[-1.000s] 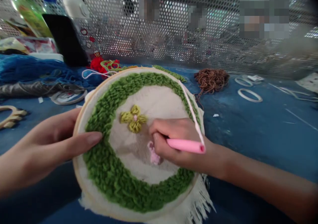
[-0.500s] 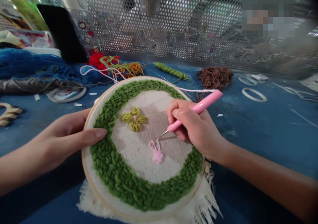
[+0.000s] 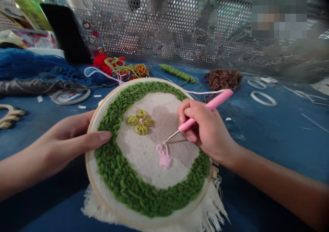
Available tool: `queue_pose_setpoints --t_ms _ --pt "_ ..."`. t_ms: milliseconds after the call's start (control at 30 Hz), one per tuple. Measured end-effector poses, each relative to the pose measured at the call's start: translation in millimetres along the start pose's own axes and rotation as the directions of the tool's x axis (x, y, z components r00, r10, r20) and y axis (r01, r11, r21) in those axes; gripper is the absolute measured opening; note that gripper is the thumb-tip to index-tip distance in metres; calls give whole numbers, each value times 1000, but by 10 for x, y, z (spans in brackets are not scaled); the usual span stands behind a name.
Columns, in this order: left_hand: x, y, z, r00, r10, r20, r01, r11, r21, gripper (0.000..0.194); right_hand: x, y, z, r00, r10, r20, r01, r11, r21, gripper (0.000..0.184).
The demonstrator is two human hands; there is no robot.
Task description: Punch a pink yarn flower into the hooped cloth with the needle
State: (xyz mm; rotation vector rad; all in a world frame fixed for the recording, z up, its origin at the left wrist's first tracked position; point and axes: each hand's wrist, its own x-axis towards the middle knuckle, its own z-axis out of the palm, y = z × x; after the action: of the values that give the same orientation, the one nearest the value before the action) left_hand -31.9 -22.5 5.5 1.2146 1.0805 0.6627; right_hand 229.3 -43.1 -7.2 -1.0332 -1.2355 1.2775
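Slanting down-left, right fingers point(image 3: 187, 117) grip pink pen point(image 3: 216, 103).

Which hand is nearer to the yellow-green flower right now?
The left hand: its thumb rests on the green border just left of the flower. The right hand, holding the pink tool, is farther off, to the flower's right.

- Cool, dim light lay over the blue table point(image 3: 257, 139), darkest below the left hand point(image 3: 69, 139).
- Soft shadow crossed the cloth point(image 3: 136, 149) beside the right hand point(image 3: 205, 129).
- Small glints dotted the perforated screen point(image 3: 174, 33) beyond both hands.
- Far right, haze and edge stretching softened detail; pixelated blocks showed above.
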Motion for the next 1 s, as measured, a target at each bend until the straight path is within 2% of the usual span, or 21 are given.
queue_pose_setpoints --t_ms 100,200,333,400,467,533,633,867,1000 --pt "1 5 8 1000 4 -2 -4 1000 14 58 -4 -11 15 999 16 35 -16 1000 -18 23" --pt "-19 11 23 1000 0 -6 0 1000 26 58 -48 -45 55 993 23 118 -9 992 -124 22" --pt "-46 0 12 1000 -5 -25 5 1000 17 62 -108 -83 102 935 61 348 60 944 -325 13" --pt "-40 -24 -22 1000 -6 -16 6 1000 6 64 -113 -85 105 921 75 381 63 940 -336 11" --pt "-18 -55 -66 999 20 36 -20 1000 10 61 -94 -71 88 955 43 292 35 966 -258 15" --pt "7 -77 -96 997 34 76 -35 999 18 57 -62 -47 60 989 4 149 18 989 -149 21" --pt "21 -67 -88 999 10 43 -11 1000 19 55 -24 -14 24 1000 -24 17 25 998 -52 24" --pt "-9 0 -24 1000 -14 -2 14 1000 28 53 -36 -14 43 1000 -25 -6 25 999 -41 22" --pt "-16 4 -26 1000 -27 -11 27 1000 16 59 -48 -12 40 998 -60 -36 57 997 -59 23"
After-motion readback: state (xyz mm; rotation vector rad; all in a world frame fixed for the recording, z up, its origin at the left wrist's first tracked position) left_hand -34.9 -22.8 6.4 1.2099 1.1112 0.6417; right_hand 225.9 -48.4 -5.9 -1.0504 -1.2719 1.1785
